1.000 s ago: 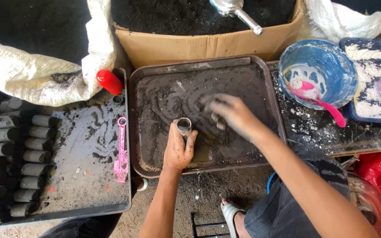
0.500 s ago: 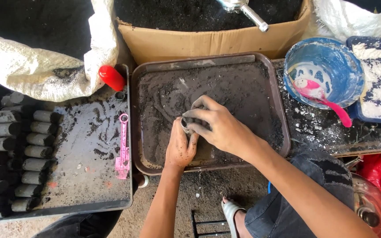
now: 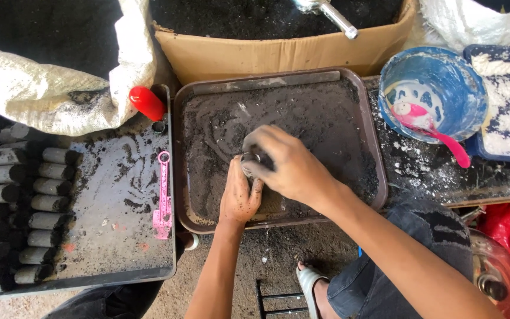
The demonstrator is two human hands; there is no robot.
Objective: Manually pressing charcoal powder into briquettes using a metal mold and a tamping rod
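I'm seeing both hands working over the brown tray [image 3: 367, 127], which is holding a layer of dark powder. The left hand [image 3: 240, 198] is wrapping its fingers around a small metal tube [image 3: 249, 160], standing it upright on the tray floor near the middle; it looks like it's being steadied there so the open top is facing up. The right hand [image 3: 287, 165] is lying cupped over the tube's mouth, fingers together and curled, apparently pressing powder down into it; I can't tell if it's gripping anything underneath. To the left, a second tray [image 3: 119, 236] is carrying rows of finished grey cylinders [image 3: 22, 207] lying on their sides, plus a pink measuring tool [image 3: 163, 201] and a red cap [image 3: 147, 103] near its top edge. A cardboard box [image 3: 267, 53] of dark powder is sitting just behind the brown tray, close for refilling I'd judge. A blue bowl [image 3: 438, 77] with a pink spoon [image 3: 438, 133] is sitting to the right.
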